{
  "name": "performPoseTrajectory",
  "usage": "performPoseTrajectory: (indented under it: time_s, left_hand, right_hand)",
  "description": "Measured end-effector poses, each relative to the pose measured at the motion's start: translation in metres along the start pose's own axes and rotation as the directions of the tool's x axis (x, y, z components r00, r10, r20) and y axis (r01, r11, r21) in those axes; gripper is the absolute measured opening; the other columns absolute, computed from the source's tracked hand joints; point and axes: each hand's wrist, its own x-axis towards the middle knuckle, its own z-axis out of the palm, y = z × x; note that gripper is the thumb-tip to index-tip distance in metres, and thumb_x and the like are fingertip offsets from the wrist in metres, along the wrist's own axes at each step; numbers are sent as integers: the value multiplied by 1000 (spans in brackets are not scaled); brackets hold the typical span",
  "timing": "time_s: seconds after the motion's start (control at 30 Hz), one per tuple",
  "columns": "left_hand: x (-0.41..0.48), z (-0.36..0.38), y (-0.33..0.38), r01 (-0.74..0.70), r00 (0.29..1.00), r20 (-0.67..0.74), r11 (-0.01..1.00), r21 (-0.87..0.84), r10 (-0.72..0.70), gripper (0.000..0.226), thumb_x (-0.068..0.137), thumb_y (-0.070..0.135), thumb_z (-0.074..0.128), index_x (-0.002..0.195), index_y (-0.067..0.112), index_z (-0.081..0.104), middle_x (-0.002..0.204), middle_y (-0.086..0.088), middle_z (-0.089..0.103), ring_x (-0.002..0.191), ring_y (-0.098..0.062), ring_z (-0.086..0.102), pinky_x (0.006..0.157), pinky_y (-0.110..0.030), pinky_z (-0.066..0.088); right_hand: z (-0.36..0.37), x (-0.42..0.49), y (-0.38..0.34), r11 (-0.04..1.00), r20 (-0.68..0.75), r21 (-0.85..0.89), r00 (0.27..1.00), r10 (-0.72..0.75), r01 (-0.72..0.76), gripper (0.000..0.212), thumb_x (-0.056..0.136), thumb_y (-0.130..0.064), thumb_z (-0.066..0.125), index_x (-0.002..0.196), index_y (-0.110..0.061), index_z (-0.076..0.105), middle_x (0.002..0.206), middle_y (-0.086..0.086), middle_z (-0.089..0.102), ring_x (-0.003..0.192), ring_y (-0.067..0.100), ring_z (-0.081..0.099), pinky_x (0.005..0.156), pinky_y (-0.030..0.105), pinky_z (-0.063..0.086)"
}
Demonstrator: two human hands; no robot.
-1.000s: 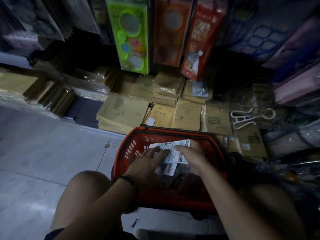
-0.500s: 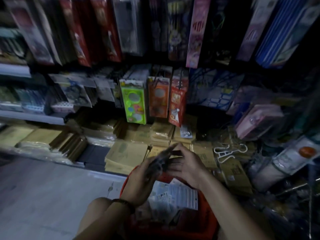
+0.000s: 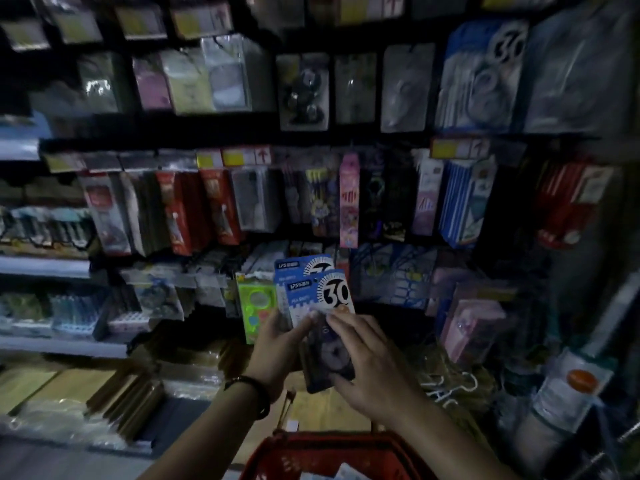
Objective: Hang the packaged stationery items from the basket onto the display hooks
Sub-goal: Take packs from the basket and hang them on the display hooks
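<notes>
Both hands hold a small stack of blue-and-white packages marked "30" (image 3: 320, 292) upright in front of the display wall. My left hand (image 3: 277, 351) grips the stack from the left and behind. My right hand (image 3: 367, 362) holds the front package, fingers on its clear lower part with dark contents (image 3: 329, 358). The red basket (image 3: 322, 452) sits at the bottom edge, below my forearms, with a white packet showing inside. Matching blue "30" packs (image 3: 481, 74) hang at the upper right.
Rows of packaged stationery hang on hooks across the wall: red packs (image 3: 180, 209), a pink pack (image 3: 348, 199), blue striped packs (image 3: 464, 202). A green stencil pack (image 3: 256, 306) hangs just left of my hands. Brown envelope stacks (image 3: 69, 386) lie on the low shelf.
My hands lifted the packages out of the basket and raised them toward the wall. The view tilted up from the basket and floor to the hanging rows.
</notes>
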Motion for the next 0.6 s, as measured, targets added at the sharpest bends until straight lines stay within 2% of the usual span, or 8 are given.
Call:
performPoseTrajectory:
  time_s: [0.13,0.23,0.3,0.37,0.47,0.6]
  left_hand:
    - [15,22,46,-104,992,77,993,52,100,37,93,28,74,128,20,64,120,-4,78,109,-22,77,93,-49,62]
    - [29,38,76,-118,985,125,993,6,116,31,99,23,69,128,15,63,120,-9,78,109,-27,77,91,-50,63]
    - [39,46,91,-93,982,163,995,-41,98,28,103,21,64,131,16,62,121,-11,78,109,-32,76,92,-56,62]
    - [49,52,104,-78,977,194,995,-57,87,31,103,16,63,134,20,61,123,-10,77,111,-34,76,94,-60,60]
    - [65,62,126,-124,968,215,991,-50,132,36,101,8,64,133,24,63,126,-7,76,113,-32,75,95,-59,60]
    - [87,77,162,-210,955,211,977,-26,211,35,100,9,66,132,22,65,123,-7,77,113,-28,75,100,-55,58]
  right_hand:
    - [-39,19,2,996,-54,-84,998,-19,14,90,89,-48,67,164,-28,21,169,-18,17,156,8,17,125,34,29]
    - [-75,37,8,993,-124,-111,992,28,-42,92,88,-46,68,165,-28,21,167,-19,19,154,8,19,125,31,28]
    - [-102,48,16,990,-169,-88,981,96,-112,94,89,-45,71,165,-29,18,166,-19,17,153,7,18,124,25,26]
    - [-129,57,27,985,-208,-84,969,130,-150,93,91,-47,71,166,-31,17,165,-21,16,153,5,16,124,26,26]
    - [-170,69,43,977,-233,-139,964,128,-163,91,93,-51,68,166,-31,16,166,-20,15,154,6,14,126,32,26]
    - [-227,88,69,949,-318,-265,944,83,-173,88,95,-51,66,166,-28,18,167,-18,18,154,9,16,122,27,28]
